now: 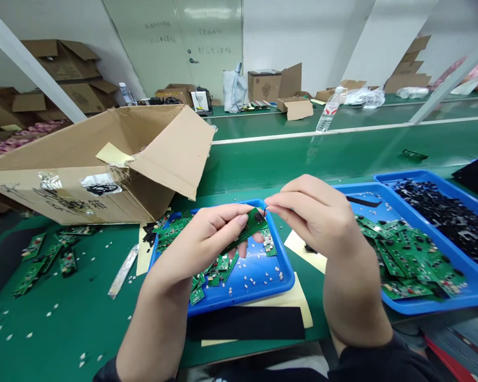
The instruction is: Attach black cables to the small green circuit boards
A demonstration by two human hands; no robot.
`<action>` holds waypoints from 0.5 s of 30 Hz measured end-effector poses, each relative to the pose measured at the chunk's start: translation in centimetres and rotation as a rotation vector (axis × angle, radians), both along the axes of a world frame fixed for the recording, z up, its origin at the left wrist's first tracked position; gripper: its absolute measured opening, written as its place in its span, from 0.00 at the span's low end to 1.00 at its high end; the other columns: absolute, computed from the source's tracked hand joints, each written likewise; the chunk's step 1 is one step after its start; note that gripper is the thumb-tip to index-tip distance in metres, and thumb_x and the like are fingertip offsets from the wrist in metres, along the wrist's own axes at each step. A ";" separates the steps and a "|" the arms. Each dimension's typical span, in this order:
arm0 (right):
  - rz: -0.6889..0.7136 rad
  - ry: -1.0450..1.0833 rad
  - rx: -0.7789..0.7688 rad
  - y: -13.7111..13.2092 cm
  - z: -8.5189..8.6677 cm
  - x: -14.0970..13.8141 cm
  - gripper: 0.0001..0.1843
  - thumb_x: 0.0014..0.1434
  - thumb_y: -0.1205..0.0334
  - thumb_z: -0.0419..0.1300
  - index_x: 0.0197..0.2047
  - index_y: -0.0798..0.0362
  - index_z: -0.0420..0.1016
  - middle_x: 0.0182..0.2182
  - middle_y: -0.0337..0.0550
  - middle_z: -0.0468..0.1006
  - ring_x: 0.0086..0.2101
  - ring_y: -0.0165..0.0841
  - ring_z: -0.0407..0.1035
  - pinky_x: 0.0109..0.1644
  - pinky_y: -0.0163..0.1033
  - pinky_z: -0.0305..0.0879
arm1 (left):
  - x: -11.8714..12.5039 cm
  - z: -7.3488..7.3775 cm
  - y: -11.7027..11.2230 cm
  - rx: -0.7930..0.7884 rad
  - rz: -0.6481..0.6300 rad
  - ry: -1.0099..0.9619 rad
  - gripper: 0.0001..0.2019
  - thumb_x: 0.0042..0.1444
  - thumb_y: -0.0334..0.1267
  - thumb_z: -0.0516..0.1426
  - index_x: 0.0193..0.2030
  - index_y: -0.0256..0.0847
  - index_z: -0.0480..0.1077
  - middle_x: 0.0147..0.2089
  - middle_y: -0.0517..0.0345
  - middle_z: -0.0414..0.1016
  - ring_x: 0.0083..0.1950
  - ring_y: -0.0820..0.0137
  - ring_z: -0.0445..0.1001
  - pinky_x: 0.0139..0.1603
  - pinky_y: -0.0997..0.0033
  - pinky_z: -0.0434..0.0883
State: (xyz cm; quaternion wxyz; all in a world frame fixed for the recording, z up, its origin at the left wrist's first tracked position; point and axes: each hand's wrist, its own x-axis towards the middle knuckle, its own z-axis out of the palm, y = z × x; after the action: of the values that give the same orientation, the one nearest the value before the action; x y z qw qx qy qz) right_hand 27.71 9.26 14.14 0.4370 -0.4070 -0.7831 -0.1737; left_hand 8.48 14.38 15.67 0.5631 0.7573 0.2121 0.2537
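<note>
My left hand [209, 239] is closed around a narrow green circuit board [250, 227], holding it tilted above the blue tray [245, 289]. My right hand [316, 215] pinches its fingertips at the upper end of that same board, on a small dark part I cannot make out. Both hands meet over the tray, which holds several green boards and small white bits.
A large open cardboard box [99, 164] lies at left. Loose boards [43, 260] are scattered on the green table. At right, one blue tray [414, 260] holds green boards and another [454, 217] holds black parts. A black strip [245, 323] lies at the front edge. A plastic bottle [329, 111] stands behind.
</note>
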 end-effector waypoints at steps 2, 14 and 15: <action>0.009 -0.001 0.027 0.2 -0.1 -0.3 0.06 0.60 0.70 0.57 0.34 0.53 0.74 0.27 0.43 0.74 0.31 0.32 0.68 0.33 0.38 0.66 | -0.1 0.2 0.0 -0.004 -0.030 0.034 0.12 0.61 0.38 0.52 0.43 0.39 0.75 0.26 0.59 0.73 0.22 0.77 0.67 0.20 0.80 0.65; 0.134 0.063 0.068 1.4 -1.3 -1.1 0.17 0.58 0.73 0.56 0.47 0.47 0.74 0.54 0.50 0.66 0.42 0.36 0.70 0.45 0.47 0.72 | -0.7 -0.3 0.5 0.363 0.113 0.171 0.11 0.62 0.35 0.50 0.38 0.39 0.75 0.26 0.62 0.72 0.27 0.75 0.68 0.26 0.79 0.66; 0.155 0.062 0.061 1.4 -1.1 -1.2 0.19 0.57 0.72 0.57 0.50 0.47 0.73 0.57 0.51 0.64 0.44 0.38 0.70 0.47 0.49 0.72 | -0.6 -0.5 0.7 0.419 0.114 0.163 0.11 0.62 0.34 0.50 0.38 0.40 0.75 0.28 0.61 0.73 0.29 0.75 0.70 0.28 0.78 0.67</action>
State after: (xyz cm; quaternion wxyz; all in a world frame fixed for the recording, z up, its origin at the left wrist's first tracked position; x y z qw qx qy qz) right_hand 26.46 10.65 13.01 0.4854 -0.3369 -0.7927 -0.1502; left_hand 7.92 15.05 15.15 0.3594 0.8624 0.2423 0.2615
